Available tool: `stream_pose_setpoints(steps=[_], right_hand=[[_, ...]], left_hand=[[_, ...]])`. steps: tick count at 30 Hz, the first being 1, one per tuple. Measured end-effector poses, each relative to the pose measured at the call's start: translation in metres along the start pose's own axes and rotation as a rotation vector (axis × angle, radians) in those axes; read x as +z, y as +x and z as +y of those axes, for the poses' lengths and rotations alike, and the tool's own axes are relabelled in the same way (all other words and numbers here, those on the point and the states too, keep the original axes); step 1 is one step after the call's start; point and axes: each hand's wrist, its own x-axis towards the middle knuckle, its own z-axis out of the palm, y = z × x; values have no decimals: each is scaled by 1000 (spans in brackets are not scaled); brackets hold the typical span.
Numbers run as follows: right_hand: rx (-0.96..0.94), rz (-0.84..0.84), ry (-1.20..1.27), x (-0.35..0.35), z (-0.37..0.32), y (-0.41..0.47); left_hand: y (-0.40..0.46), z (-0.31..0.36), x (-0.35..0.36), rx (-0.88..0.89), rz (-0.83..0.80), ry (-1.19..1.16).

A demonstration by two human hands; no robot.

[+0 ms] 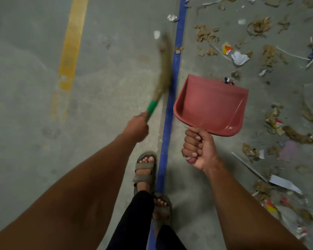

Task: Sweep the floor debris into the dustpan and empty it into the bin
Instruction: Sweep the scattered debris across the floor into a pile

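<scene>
Concrete floor [34,51], crossed by a blue line [172,98] and a yellow line [70,49]; the debris [260,51] lies scattered right of the blue line, a few scraps on or left of it. No bin is in view. Red dustpan [211,105], held off the floor and seemingly empty, its handle clenched in the right hand [197,148]. Grass broom [163,65], blurred, angled over the blue line, its green grip grasped by the left hand [137,127]. To sweep well, the pan's lip should probably sit flat against the floor beside the litter, with short strokes drawing scraps toward it.
</scene>
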Motion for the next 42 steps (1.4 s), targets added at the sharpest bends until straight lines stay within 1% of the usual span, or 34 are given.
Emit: stream_pose_setpoints(steps=[3,5,7,9,11,13,17,19,20,22,23,25,28,32,35,37,39,42], right_hand=[[-17,-10,43,1,-5,2],[-32,-13,57,1,-10,0],[-57,-10,65,2,-15,-3],[-83,-5,73,2,-21,-9],[-103,-15,89,1,-26,-15],[-120,-24,110,0,-30,-20],[-172,-6,142,-8,-34,-31],[-193,-10,155,-16,-33,-39],[-198,-13,164,-21,-33,-42],[-210,-17,177,-32,-30,-51],[-216,-13,179,-38,-28,-57],[-227,1,179,-49,-23,-67],[-224,5,189,-68,-12,-86],[-220,12,188,-83,1,-112],[-231,16,188,-97,9,-128],[-224,-23,190,-105,13,-136],[-208,-73,188,-109,15,-142],[-197,-128,187,-109,15,-144]], left_hand=[[11,35,16,344,-220,117],[15,53,22,463,-304,185],[15,64,25,512,-291,191],[11,63,24,525,-217,142],[6,52,23,504,-90,70],[1,39,17,432,39,8],[-5,21,10,143,219,-79],[-6,17,14,12,236,-92],[-7,17,17,-57,218,-96],[-10,22,30,-164,131,-59],[-14,27,39,-184,75,-18],[-25,42,60,-125,-27,61],[-51,72,98,31,-129,117],[-69,112,127,293,-249,228],[-70,132,128,483,-319,237],[-71,137,119,583,-300,229],[-69,134,105,620,-223,189],[-64,119,84,534,-39,88]])
